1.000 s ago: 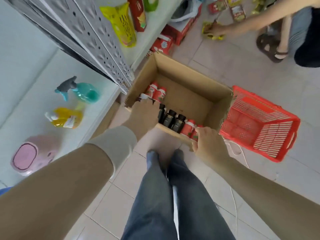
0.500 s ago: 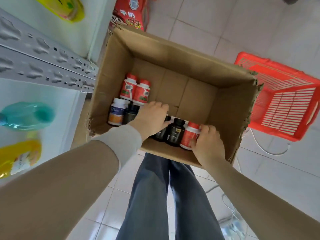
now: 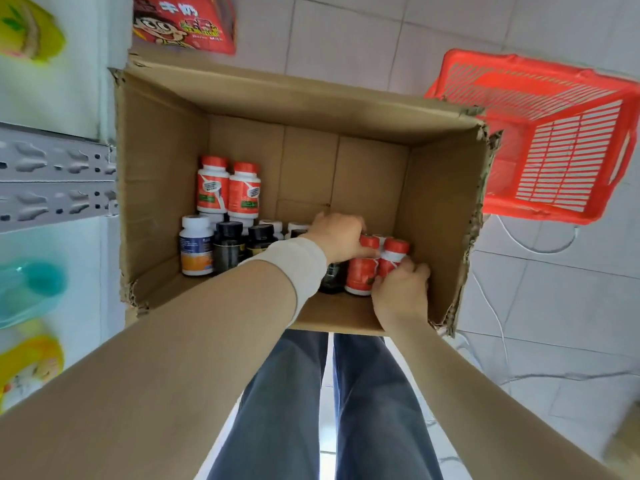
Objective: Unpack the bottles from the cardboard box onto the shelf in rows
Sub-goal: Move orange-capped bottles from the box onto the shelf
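An open cardboard box (image 3: 162, 161) stands on the tiled floor in front of me, beside the white shelf (image 3: 52, 237). Inside, near its front wall, stand two red bottles with red caps (image 3: 360, 275). My left hand (image 3: 341, 235) wraps the left one from behind. My right hand (image 3: 401, 289) presses on the right one from the front. Two more red-capped bottles (image 3: 227, 192) stand further back at the left. A white bottle with an orange label (image 3: 195, 247) and several black bottles (image 3: 228, 245) stand in the front left. My left forearm hides part of the row.
A red plastic basket (image 3: 561, 140) sits on the floor right of the box. A red snack pack (image 3: 183, 22) lies beyond the box. On the shelf at left are a teal spray bottle (image 3: 31, 289) and a yellow bottle (image 3: 27, 365). A white cable (image 3: 498, 306) trails on the tiles.
My view has tilted down over the box. My left hand moved right, from the black bottles to the red ones. My right hand closed in on the red bottles.
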{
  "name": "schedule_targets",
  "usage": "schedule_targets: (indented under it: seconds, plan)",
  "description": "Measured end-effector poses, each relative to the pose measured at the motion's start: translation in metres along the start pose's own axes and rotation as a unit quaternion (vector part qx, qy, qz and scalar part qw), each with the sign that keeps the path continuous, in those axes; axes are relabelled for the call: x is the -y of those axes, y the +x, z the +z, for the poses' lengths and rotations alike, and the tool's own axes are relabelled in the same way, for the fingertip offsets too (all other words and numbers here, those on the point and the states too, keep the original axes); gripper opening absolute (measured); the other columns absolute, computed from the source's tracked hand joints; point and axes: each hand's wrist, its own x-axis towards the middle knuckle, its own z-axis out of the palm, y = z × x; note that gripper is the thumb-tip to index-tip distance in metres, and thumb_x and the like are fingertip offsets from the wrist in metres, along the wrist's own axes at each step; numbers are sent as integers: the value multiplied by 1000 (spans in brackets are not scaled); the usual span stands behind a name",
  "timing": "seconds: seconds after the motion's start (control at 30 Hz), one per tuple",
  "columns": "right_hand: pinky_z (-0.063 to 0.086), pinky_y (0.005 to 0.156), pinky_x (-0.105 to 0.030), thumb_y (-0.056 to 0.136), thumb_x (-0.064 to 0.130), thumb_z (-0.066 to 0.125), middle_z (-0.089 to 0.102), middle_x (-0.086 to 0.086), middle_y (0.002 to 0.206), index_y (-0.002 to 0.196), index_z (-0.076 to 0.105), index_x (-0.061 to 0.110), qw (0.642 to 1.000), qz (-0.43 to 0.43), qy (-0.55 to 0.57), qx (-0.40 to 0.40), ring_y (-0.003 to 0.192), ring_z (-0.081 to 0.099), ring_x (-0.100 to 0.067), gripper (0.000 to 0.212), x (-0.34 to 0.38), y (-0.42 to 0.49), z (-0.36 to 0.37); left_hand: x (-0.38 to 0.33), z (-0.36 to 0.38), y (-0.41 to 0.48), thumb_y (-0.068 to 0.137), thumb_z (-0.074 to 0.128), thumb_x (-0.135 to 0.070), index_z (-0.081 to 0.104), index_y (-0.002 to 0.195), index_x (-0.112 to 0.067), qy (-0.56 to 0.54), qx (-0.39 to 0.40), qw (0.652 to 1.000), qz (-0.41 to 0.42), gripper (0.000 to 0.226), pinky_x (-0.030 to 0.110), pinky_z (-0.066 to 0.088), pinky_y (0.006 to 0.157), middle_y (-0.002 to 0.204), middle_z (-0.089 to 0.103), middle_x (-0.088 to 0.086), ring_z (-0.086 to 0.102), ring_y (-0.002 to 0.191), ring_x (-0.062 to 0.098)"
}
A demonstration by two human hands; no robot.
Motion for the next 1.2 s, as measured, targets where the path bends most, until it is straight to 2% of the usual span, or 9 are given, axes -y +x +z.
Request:
schedule_targets:
  seconds: [0.17,0.33,0.5,0.7,0.87,0.93,1.03,1.13,1.2]
  plan:
    - [31,108,-32,93,17,50,29,-21,140,140,22,0,999,-18,-26,-11,127,39,-31,56,1,-3,2,6,-3,-4,79,68,-47,59,121,-21,-141,-47,989,4,50,38,37,102,120,62,1,52,116,20]
    - [38,105,-31,94,17,52,27,-21,141,140,21,0,998,-28,-62,-13,129,41,-29,58,1,-2,2,24,-13,-25,80,71,-27,59,120,-28,-295,-109,948,42,42,21,32,92,113,49,-8,45,107,5]
    - [44,95,-34,86,29,64,40,-17,133,135,26,2,999,-18,-11,28,122,48,-29,68,6,12,6,42,-21,-35,83,68,-15,60,113,-24,-520,-164,839,3,33,24,49,92,111,60,-7,57,108,10]
    - [42,96,-36,81,22,69,41,-20,133,131,31,-1,999,-17,28,38,120,49,-34,67,10,16,6,53,-19,-49,91,57,-15,55,113,-25,-634,-197,746,-55,25,31,52,87,117,59,2,58,110,18]
    - [43,88,-33,72,22,76,54,-15,122,123,46,4,987,-44,151,28,108,55,-30,61,-7,-5,-15,40,-20,-79,93,53,-22,57,91,-20,-734,-225,632,-103,5,34,52,81,88,65,-2,64,81,14]
    - [42,82,-26,74,22,75,58,-10,118,124,47,9,974,-62,209,58,98,55,-21,58,-10,-21,-27,31,-17,-96,93,54,-26,53,91,-23,-762,-229,594,-121,4,37,50,86,89,64,-1,63,81,14]
    - [39,85,-23,82,25,69,52,-1,112,129,42,13,959,-93,240,119,98,49,-14,56,-13,-45,-42,20,-7,-128,94,49,-33,50,114,-18,-804,-222,544,-87,24,34,53,82,102,67,3,65,84,16]
    - [43,102,-37,81,22,71,57,-4,116,129,43,13,938,-137,270,170,110,56,-24,56,-24,-69,-48,6,7,-168,96,41,-37,52,110,-16,-838,-229,495,-25,27,29,56,69,86,73,-1,69,69,13]
    - [45,102,-44,78,23,73,60,-8,117,128,45,15,926,-190,263,194,110,58,-28,57,-36,-89,-52,-10,23,-198,96,40,-41,55,109,-13,-849,-253,464,-16,34,27,56,66,82,72,-2,69,65,12]
